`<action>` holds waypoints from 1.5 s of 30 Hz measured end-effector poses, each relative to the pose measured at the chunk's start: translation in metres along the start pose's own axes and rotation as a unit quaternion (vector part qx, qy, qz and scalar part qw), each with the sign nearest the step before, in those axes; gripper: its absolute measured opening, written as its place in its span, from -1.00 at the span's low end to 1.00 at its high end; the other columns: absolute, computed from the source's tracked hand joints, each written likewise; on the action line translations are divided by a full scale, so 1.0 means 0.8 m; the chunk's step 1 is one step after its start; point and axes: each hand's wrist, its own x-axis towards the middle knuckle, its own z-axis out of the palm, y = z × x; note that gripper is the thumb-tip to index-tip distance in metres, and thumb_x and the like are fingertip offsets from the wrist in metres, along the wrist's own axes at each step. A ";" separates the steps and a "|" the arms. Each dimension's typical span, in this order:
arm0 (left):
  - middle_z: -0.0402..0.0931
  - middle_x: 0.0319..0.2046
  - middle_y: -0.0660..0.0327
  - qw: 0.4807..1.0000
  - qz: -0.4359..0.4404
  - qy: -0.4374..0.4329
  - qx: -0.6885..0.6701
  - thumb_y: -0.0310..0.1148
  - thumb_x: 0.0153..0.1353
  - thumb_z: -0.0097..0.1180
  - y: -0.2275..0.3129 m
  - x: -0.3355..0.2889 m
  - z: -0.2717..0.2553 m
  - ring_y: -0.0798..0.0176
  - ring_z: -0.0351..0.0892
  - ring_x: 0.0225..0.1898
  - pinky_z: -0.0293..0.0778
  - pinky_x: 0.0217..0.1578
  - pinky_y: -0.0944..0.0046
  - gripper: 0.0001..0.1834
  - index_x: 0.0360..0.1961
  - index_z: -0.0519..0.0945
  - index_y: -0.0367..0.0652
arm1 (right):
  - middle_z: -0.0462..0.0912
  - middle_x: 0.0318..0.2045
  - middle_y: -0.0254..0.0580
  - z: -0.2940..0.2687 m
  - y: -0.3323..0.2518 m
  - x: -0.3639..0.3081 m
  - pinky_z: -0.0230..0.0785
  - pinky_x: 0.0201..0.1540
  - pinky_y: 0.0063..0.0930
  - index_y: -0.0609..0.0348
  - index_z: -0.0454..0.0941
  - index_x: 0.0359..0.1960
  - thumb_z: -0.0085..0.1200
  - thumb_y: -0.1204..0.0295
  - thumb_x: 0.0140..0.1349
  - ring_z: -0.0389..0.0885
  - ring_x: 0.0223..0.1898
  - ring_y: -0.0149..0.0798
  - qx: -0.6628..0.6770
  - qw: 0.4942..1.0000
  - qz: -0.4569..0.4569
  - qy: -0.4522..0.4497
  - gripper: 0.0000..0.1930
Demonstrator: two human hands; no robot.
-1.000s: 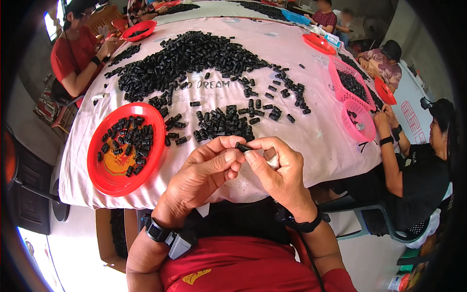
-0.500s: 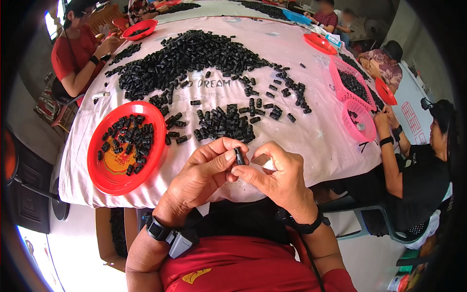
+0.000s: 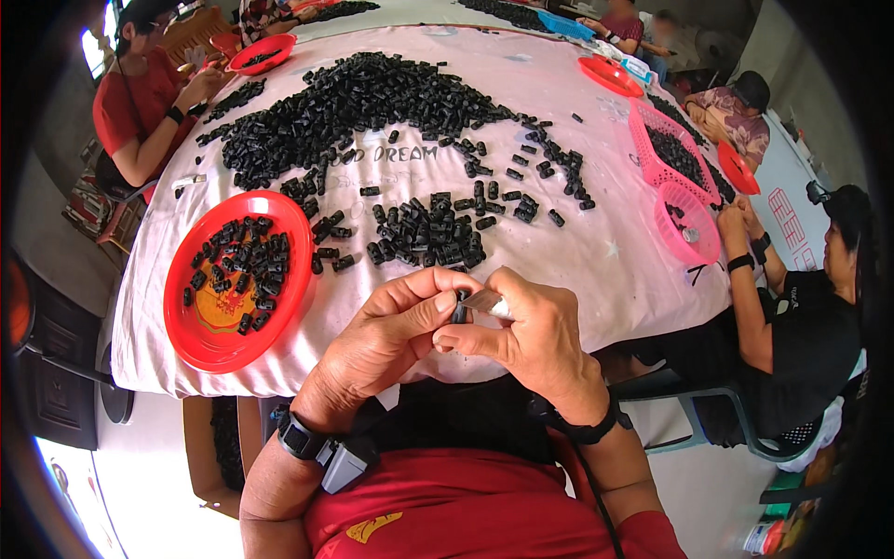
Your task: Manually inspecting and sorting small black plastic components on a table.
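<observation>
Between the thumb and fingers of my left hand (image 3: 396,324) is a small black plastic part (image 3: 459,312), roughly cylindrical and held upright near the table's front edge. My right hand (image 3: 545,331) grips a small knife (image 3: 500,306) with a whitish handle, its flat blade reaching the upper end of the part. The right thumb lies close below the part. Just beyond my hands sits a small heap of similar black parts (image 3: 433,233). To the left, a red plate (image 3: 191,340) with a yellow pattern holds several more of them.
A large pile of black parts (image 3: 363,102) covers the far middle of the pink cloth (image 3: 615,270). At right stand a pink basket (image 3: 643,140) and a round pink bowl (image 3: 712,242). Co-workers sit along both sides, one at right (image 3: 810,326) quite near. A cardboard box (image 3: 198,447) is below left.
My right hand has turned, bringing the knife blade into sight against the top of the black part. The left hand keeps its hold, nearly in place. The view has shifted slightly.
</observation>
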 end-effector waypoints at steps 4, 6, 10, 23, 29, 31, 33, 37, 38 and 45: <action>0.54 -0.12 0.27 1.000 0.002 0.001 0.007 -0.36 0.38 0.00 -0.002 0.001 -0.001 0.49 0.48 -0.24 0.43 -0.15 0.45 -0.71 0.05 0.50 -0.27 | 0.50 -0.72 -0.17 0.001 0.001 0.000 0.33 -0.61 -0.42 0.24 0.49 -0.46 0.35 -0.11 -0.08 0.53 -0.68 -0.23 -0.017 1.000 -0.009 0.006 -0.41; 0.55 -0.12 0.27 1.000 0.002 0.000 0.009 -0.36 0.38 0.00 -0.002 0.001 -0.002 0.49 0.48 -0.24 0.43 -0.16 0.46 -0.71 0.06 0.50 -0.26 | 0.50 -0.72 -0.17 0.001 0.000 0.000 0.33 -0.61 -0.42 0.24 0.48 -0.47 0.35 -0.11 -0.08 0.53 -0.68 -0.22 -0.017 1.000 -0.006 0.004 -0.41; 0.55 -0.11 0.28 1.000 0.001 -0.001 0.007 -0.35 0.38 0.00 -0.002 0.000 -0.003 0.50 0.48 -0.24 0.43 -0.17 0.46 -0.71 0.06 0.51 -0.25 | 0.50 -0.72 -0.16 0.001 -0.001 0.000 0.33 -0.61 -0.40 0.23 0.47 -0.48 0.33 -0.12 -0.07 0.53 -0.68 -0.21 -0.017 1.000 -0.006 0.005 -0.41; 0.56 -0.11 0.24 1.000 0.006 0.015 0.003 -0.36 0.34 0.07 -0.005 0.002 -0.005 0.42 0.54 -0.17 0.49 -0.13 0.39 -0.70 0.05 0.52 -0.23 | 0.47 -0.73 -0.16 0.001 -0.001 0.000 0.32 -0.62 -0.38 0.21 0.44 -0.52 0.32 -0.13 -0.04 0.52 -0.69 -0.19 -0.043 0.999 0.013 -0.013 -0.42; 0.55 -0.11 0.25 1.000 0.009 0.025 0.001 -0.38 0.33 0.07 -0.005 0.004 -0.004 0.41 0.53 -0.15 0.49 -0.12 0.38 -0.71 0.04 0.52 -0.23 | 0.48 -0.73 -0.18 0.002 0.001 0.000 0.32 -0.62 -0.38 0.21 0.44 -0.53 0.31 -0.14 -0.03 0.52 -0.69 -0.19 -0.040 0.999 0.007 -0.003 -0.41; 0.55 -0.11 0.25 1.000 0.008 0.016 -0.004 -0.39 0.33 0.07 -0.006 0.004 -0.005 0.42 0.53 -0.15 0.49 -0.12 0.39 -0.71 0.04 0.52 -0.22 | 0.48 -0.73 -0.19 0.002 0.000 0.000 0.32 -0.62 -0.38 0.21 0.44 -0.53 0.31 -0.14 -0.03 0.52 -0.69 -0.20 -0.040 0.999 0.010 -0.009 -0.42; 0.55 -0.10 0.25 1.000 0.007 0.007 -0.009 -0.40 0.33 0.06 -0.005 0.003 -0.006 0.42 0.53 -0.16 0.48 -0.13 0.39 -0.72 0.04 0.51 -0.22 | 0.48 -0.73 -0.19 0.001 0.000 0.000 0.32 -0.62 -0.39 0.21 0.44 -0.53 0.31 -0.14 -0.03 0.52 -0.69 -0.20 -0.044 0.999 0.011 -0.013 -0.42; 0.55 -0.11 0.25 1.000 0.006 0.003 -0.016 -0.41 0.33 0.06 -0.005 0.003 -0.005 0.43 0.53 -0.16 0.48 -0.13 0.41 -0.73 0.03 0.52 -0.22 | 0.47 -0.74 -0.19 0.001 0.000 0.000 0.32 -0.62 -0.39 0.20 0.44 -0.55 0.31 -0.14 -0.04 0.52 -0.70 -0.20 -0.048 0.999 0.005 -0.009 -0.41; 0.55 -0.11 0.25 1.000 0.010 0.001 -0.015 -0.41 0.33 0.06 -0.005 0.003 -0.005 0.43 0.53 -0.17 0.48 -0.13 0.41 -0.73 0.02 0.52 -0.22 | 0.47 -0.74 -0.19 0.001 0.000 0.000 0.32 -0.62 -0.39 0.20 0.44 -0.55 0.31 -0.14 -0.04 0.52 -0.70 -0.20 -0.048 0.999 0.005 -0.009 -0.41; 0.56 -0.14 0.25 1.000 0.011 0.001 -0.008 -0.40 0.33 0.07 -0.007 0.003 -0.007 0.43 0.53 -0.19 0.48 -0.15 0.41 -0.75 0.00 0.54 -0.22 | 0.49 -0.73 -0.18 -0.002 -0.004 0.002 0.32 -0.62 -0.38 0.21 0.46 -0.53 0.32 -0.15 -0.05 0.53 -0.69 -0.20 -0.051 0.999 0.008 -0.015 -0.41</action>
